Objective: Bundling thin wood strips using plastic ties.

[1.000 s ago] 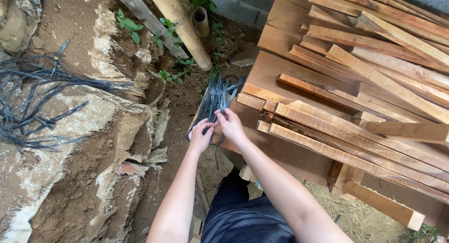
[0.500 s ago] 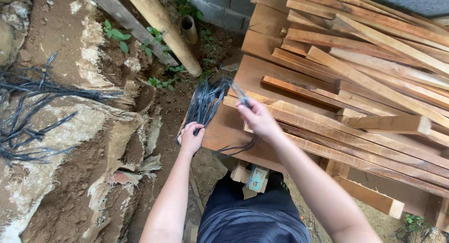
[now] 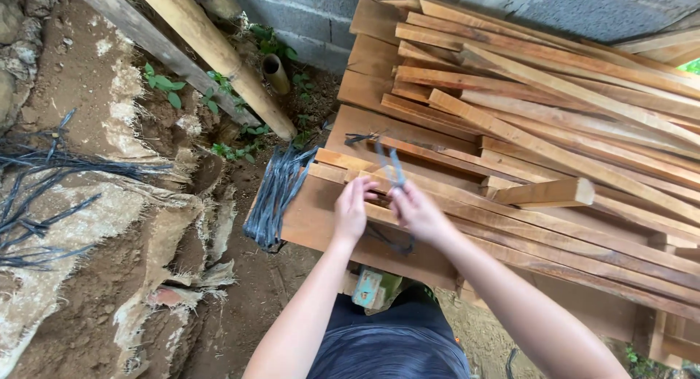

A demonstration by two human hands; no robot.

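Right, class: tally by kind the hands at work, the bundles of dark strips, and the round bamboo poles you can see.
Hands: 2, left hand and right hand
Bundles of dark strips: 2, on the board edge, on the earth bank
Bamboo poles: 2, long, short stub
Total: 6

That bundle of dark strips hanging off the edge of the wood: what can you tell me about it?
The bundle of strips is a thick sheaf of flat, narrow, dark grey bands, plastic by the look of them. It lies draped over the left edge of a wide board, its upper ends fanned out on the wood and its lower ends drooping toward the dirt. Neither hand touches it; the left hand is nearest.
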